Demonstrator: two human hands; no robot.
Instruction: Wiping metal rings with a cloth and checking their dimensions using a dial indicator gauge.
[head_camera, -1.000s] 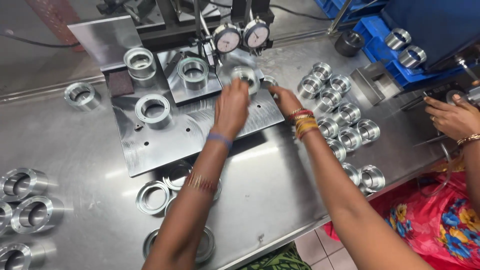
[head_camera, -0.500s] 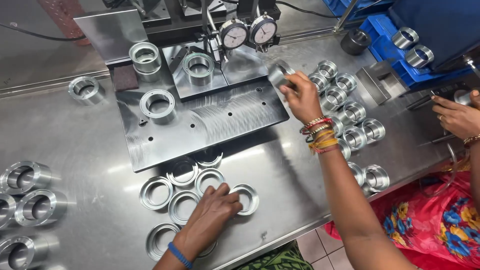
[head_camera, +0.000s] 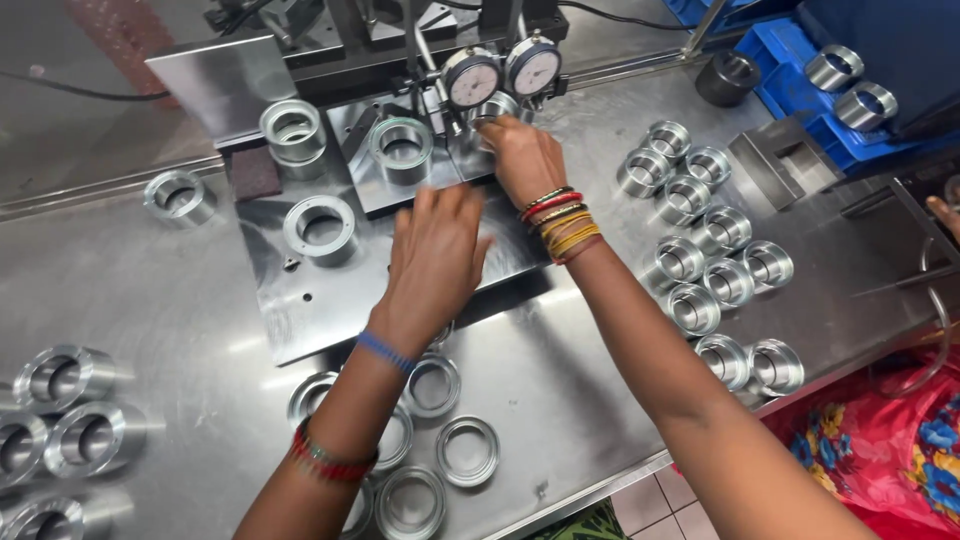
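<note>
My right hand (head_camera: 522, 158), with bangles at the wrist, is closed on a thick metal ring (head_camera: 496, 106) and holds it under the two dial gauges (head_camera: 503, 72) at the back of the measuring fixture. My left hand (head_camera: 436, 252) hovers blurred over the steel base plate (head_camera: 300, 300), fingers stretched toward the fixture. Whether it carries anything under the palm is hidden. Two more rings (head_camera: 402, 148) (head_camera: 320, 228) sit on the fixture and plate. Several flat rings (head_camera: 466, 450) lie on the table below my left forearm.
Several thick rings (head_camera: 702, 250) are grouped at the right and others (head_camera: 62, 400) at the left edge. Blue crates (head_camera: 800, 90) hold rings at the back right. Another person's hand (head_camera: 945, 212) shows at the right edge above a red floral cloth (head_camera: 900, 440).
My right hand brought a ring from the right group in under the gauges. My left hand left the flat rings at the front and moved up over the plate.
</note>
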